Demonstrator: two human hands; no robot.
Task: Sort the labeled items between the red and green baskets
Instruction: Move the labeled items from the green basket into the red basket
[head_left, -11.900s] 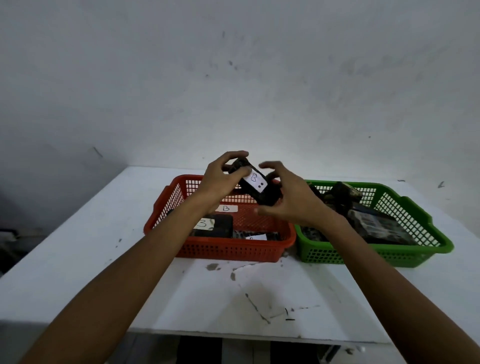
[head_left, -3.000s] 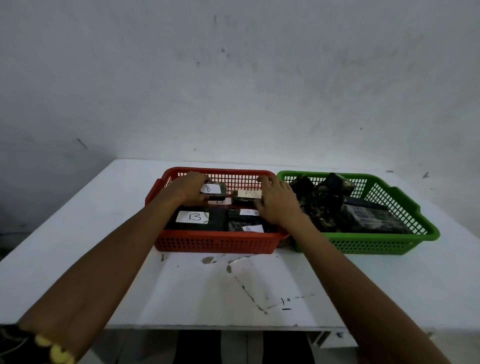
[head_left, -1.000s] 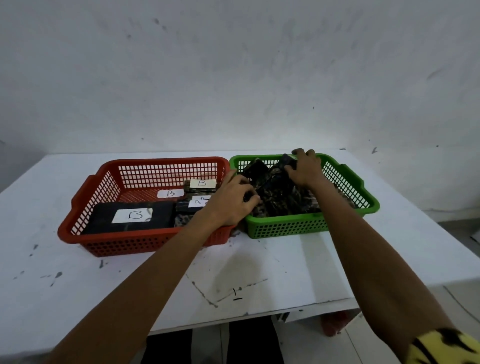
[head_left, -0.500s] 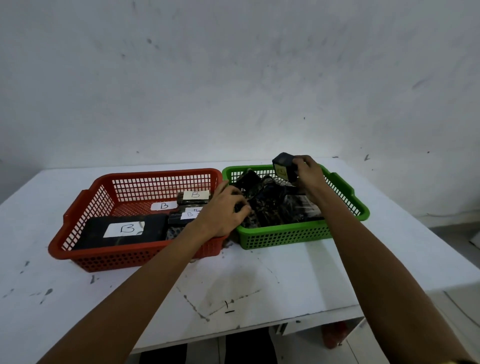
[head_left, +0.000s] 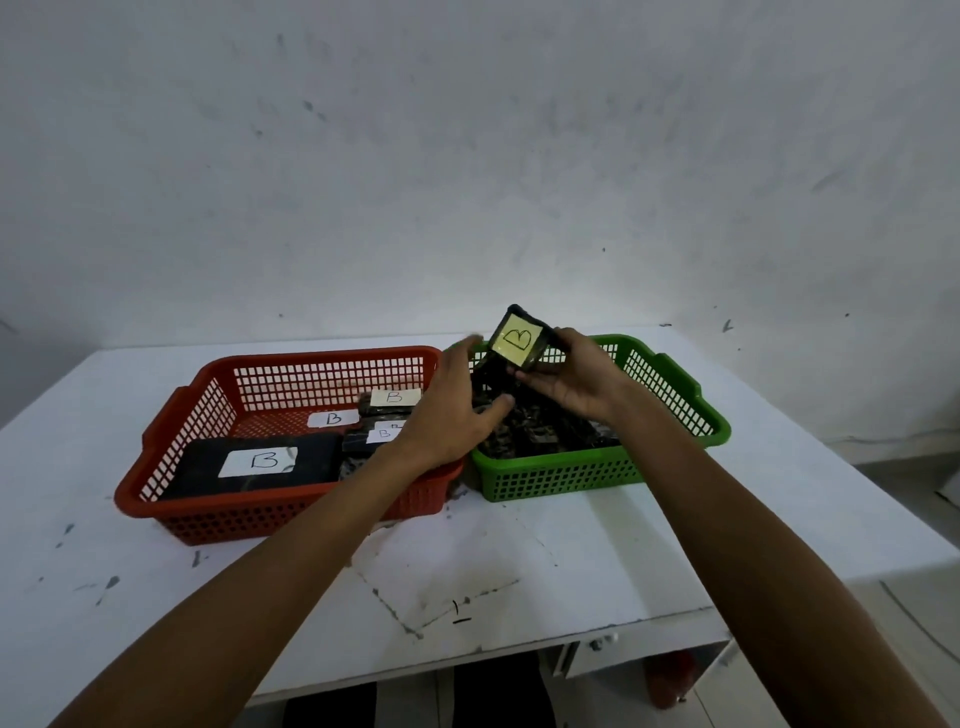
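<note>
Held item: small black block (head_left: 519, 340) with a pale yellow label marked "B"; label faces the camera; block is tilted, one corner pointing up.
Held item position: raised above the rear left part of the green basket (head_left: 670, 382), between both hands, clear of the pile below.
Right hand (head_left: 574, 382): grasps the black block; fingertips press its right and lower edges; palm faces left.
Left hand (head_left: 454, 402): fingers spread and curved just left of the block, thumb extended below it; whether the fingers touch the block cannot be told.
Green basket: perforated plastic, directly beneath the right hand; holds a pile of dark items (head_left: 540, 428) with mottled surfaces; no labels readable on them.
Red basket (head_left: 208, 395): perforated plastic, left of the left hand, its right wall just beside the green basket and passing under the left wrist.
Red basket contents: large flat black item (head_left: 311, 457) with a white "B" label at the front, well left of the left hand; smaller dark items (head_left: 387, 410) with white "B" labels toward the rear, just beside the left wrist.
Table (head_left: 519, 566): white, scuffed with dark marks; both forearms extend over its near edge.
Wall (head_left: 467, 156): pale, with scattered marks, behind both hands.
</note>
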